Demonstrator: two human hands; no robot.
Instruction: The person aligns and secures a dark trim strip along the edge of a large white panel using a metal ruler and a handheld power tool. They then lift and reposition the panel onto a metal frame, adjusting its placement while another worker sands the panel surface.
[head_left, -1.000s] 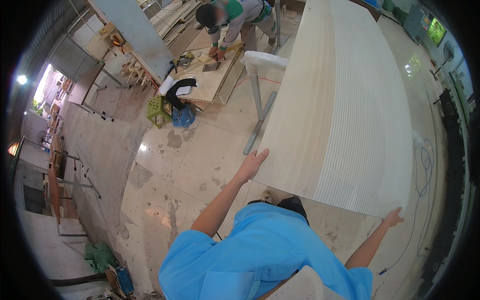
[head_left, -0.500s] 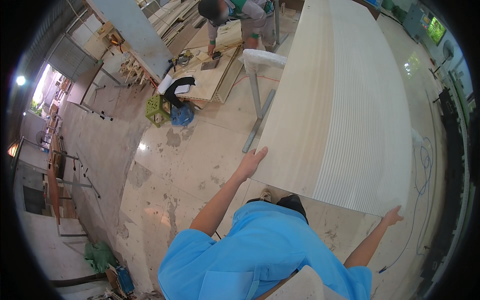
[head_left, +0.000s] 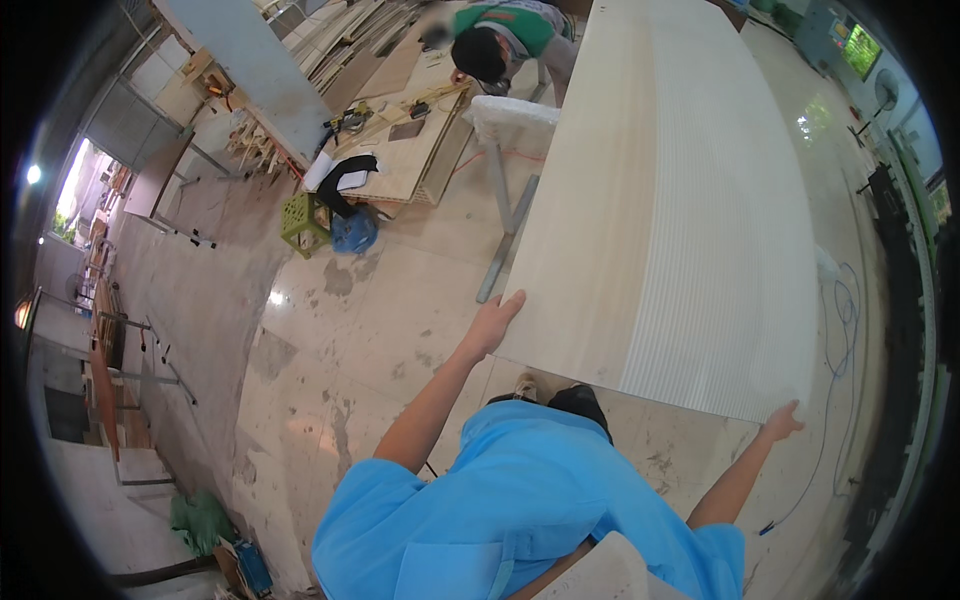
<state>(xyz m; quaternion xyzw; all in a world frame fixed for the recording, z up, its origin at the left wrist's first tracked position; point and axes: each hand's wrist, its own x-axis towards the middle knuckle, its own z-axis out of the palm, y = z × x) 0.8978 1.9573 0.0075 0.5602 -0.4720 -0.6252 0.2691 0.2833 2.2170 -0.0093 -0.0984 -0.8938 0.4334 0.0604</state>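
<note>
A long pale wooden panel (head_left: 590, 230), plain on its left part and finely grooved lengthwise on its right, stretches away from me. My left hand (head_left: 493, 322) grips its near left corner, thumb on top and fingers hidden underneath. At the near right corner my right hand (head_left: 782, 421) is closed on the edge, with its fingers partly out of sight. Left of the panel, a metal trestle (head_left: 505, 195) shows, its top bar wrapped in white plastic.
Beyond the trestle a co-worker (head_left: 515, 40) bends beside a stack of boards (head_left: 410, 175) with tools on it. A green stool (head_left: 303, 225) and a blue bag (head_left: 353, 232) stand before the stack. Blue cable (head_left: 845, 340) lies on the floor right of the panel.
The co-worker has bent lower and turned the head down. My view has shifted slightly, and both hands keep their hold at the panel's corners.
</note>
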